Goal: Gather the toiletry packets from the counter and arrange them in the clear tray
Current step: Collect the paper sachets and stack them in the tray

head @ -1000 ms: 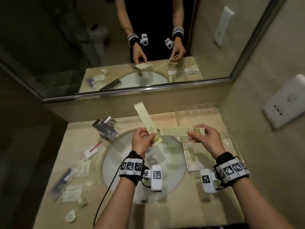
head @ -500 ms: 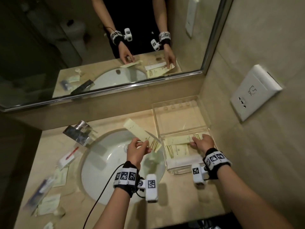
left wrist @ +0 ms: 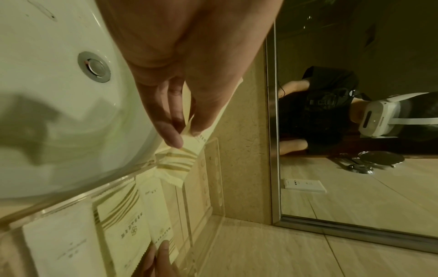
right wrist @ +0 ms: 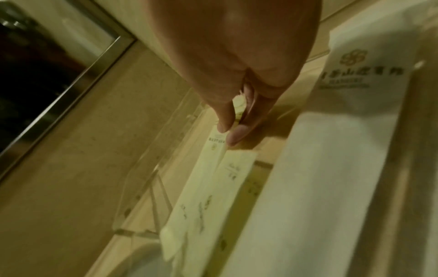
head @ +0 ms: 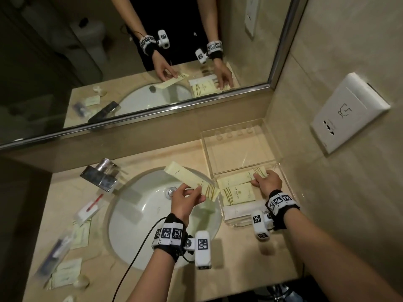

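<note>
My left hand (head: 195, 190) pinches one end of a long pale yellow packet (head: 188, 179) above the sink; in the left wrist view the thumb and fingers (left wrist: 174, 139) clamp its striped end (left wrist: 176, 163). My right hand (head: 255, 179) is inside the clear tray (head: 281, 162) and pinches a second long yellow packet (head: 237, 177), which lies low across the near compartment. The right wrist view shows fingertips (right wrist: 224, 127) on that packet (right wrist: 208, 178). A squarer yellow packet (head: 237, 194) and a white packet (head: 238, 211) lie in front of it.
The white sink (head: 152, 225) fills the counter's middle, with a chrome faucet (head: 100, 175) at its back left. Several loose packets (head: 65, 272) and a red-marked packet (head: 89, 209) lie on the left counter. A wall socket (head: 349, 112) is at the right, and the mirror is behind.
My right hand carried its long packet from above the sink rightward and down into the tray's near compartment. The left hand kept its packet over the sink and tilted it flatter.
</note>
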`<state>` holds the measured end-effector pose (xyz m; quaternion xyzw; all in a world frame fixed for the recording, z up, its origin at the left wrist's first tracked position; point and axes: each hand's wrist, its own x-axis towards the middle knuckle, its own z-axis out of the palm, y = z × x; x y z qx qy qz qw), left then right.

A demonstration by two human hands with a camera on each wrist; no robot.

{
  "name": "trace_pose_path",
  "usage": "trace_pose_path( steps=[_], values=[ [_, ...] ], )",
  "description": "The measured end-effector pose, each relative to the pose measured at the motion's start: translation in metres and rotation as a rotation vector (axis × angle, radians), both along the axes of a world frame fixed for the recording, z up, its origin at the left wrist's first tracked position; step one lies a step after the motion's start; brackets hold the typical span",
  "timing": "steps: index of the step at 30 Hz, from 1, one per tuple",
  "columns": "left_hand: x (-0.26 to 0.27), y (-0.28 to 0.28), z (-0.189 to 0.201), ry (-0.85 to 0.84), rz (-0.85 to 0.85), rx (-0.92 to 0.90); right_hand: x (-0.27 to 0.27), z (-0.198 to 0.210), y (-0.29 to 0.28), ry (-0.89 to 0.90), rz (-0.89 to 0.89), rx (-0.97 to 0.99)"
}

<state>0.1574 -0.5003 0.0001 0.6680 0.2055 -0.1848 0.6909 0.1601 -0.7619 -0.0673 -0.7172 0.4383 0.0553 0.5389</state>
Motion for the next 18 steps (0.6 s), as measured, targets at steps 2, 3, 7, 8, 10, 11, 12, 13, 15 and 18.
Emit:
trace_pose_path(
  steps=[2,3,7,8,10,11,12,13,15,18],
  values=[
    [0.001,0.0,-0.001,0.004,-0.011,0.002,0.0,-0.003,0.0,0.037,0.059,-0.062],
    [0.002,-0.001,-0.001,0.007,-0.017,0.003,-0.001,-0.002,0.0,0.055,0.103,-0.127],
    [0.004,-0.003,-0.002,0.009,-0.043,0.015,-0.008,0.008,0.004,0.033,0.205,-0.355],
    [0.004,-0.003,-0.002,0.007,-0.051,0.014,-0.011,0.01,0.007,0.013,0.212,-0.396],
    [0.005,-0.005,-0.002,0.001,-0.06,0.012,-0.019,0.011,0.012,0.015,0.287,-0.436],
    [0.005,-0.007,-0.002,0.0,-0.064,0.011,-0.023,0.011,0.015,0.039,0.35,-0.423],
    [0.005,-0.008,-0.002,0.001,-0.067,0.01,-0.027,0.01,0.019,0.066,0.409,-0.395],
    [0.006,-0.009,-0.002,0.002,-0.071,0.009,-0.03,0.008,0.021,0.09,0.455,-0.372],
    [0.006,-0.009,-0.002,0.002,-0.076,0.009,-0.034,0.004,0.025,0.096,0.497,-0.339],
    [0.005,-0.009,-0.005,-0.004,-0.072,0.02,-0.034,0.001,0.028,0.06,0.492,-0.34]
  ],
)
